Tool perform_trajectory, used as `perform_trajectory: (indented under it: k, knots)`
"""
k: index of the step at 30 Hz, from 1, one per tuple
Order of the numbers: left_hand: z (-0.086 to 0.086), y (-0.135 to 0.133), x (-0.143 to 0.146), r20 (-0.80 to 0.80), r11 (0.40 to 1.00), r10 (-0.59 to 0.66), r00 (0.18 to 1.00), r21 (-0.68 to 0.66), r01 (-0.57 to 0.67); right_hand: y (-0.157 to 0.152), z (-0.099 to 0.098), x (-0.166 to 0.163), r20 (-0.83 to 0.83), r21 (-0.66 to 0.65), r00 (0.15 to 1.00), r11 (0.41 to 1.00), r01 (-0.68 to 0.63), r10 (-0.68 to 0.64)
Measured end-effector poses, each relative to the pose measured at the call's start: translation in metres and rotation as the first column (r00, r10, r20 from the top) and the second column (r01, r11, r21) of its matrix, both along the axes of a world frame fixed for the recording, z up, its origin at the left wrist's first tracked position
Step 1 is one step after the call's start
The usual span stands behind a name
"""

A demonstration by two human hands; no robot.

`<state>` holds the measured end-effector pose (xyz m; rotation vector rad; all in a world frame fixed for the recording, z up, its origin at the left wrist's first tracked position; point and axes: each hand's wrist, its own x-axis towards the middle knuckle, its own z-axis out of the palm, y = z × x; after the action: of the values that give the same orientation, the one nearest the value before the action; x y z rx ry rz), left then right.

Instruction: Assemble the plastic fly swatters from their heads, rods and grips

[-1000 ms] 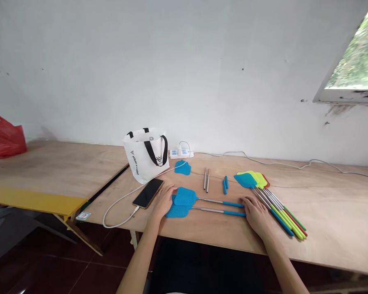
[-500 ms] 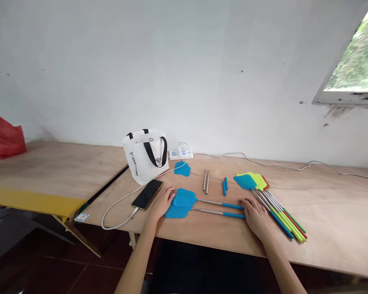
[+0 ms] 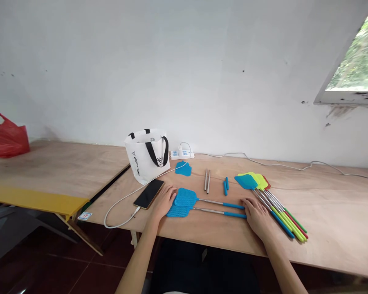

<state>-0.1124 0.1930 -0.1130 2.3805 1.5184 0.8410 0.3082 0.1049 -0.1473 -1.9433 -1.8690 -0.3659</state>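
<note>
Two blue fly swatters (image 3: 199, 205) lie side by side on the plywood table (image 3: 325, 220), heads to the left. My left hand (image 3: 164, 201) rests flat and open beside their mesh heads, fingertips touching them. My right hand (image 3: 256, 215) lies flat and open at the ends of their blue grips. Just right of that hand sits a bundle of several swatters (image 3: 270, 202) in blue, yellow, green and red. Behind the pair lie two bare metal rods (image 3: 207, 180), two loose blue grips (image 3: 225, 185) and a loose blue swatter head (image 3: 183, 168).
A black phone (image 3: 148, 193) on a white cable (image 3: 119, 204) lies left of my left hand. A white tote bag (image 3: 147, 155) and a power strip (image 3: 182, 154) stand near the wall. A second table (image 3: 49, 171) at left carries a red plastic bag (image 3: 6, 136).
Neither hand has moved on the swatters. Only the view has shifted slightly.
</note>
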Motion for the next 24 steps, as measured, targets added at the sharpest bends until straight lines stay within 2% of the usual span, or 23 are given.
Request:
perform_trajectory:
  k: [14, 24]
  knots:
    - [-0.0067, 0.0037, 0.0001, -0.014, 0.999, 0.027, 1.000, 0.027, -0.026, -0.0013, 0.0008, -0.0003, -0.018, 0.020, 1.000, 1.000, -0.016, 0.016]
    - [-0.0014, 0.0013, 0.0008, -0.012, 1.000, 0.028, 1.000, -0.008, -0.028, -0.0019, 0.0060, -0.0031, -0.028, 0.003, 1.000, 1.000, -0.003, 0.003]
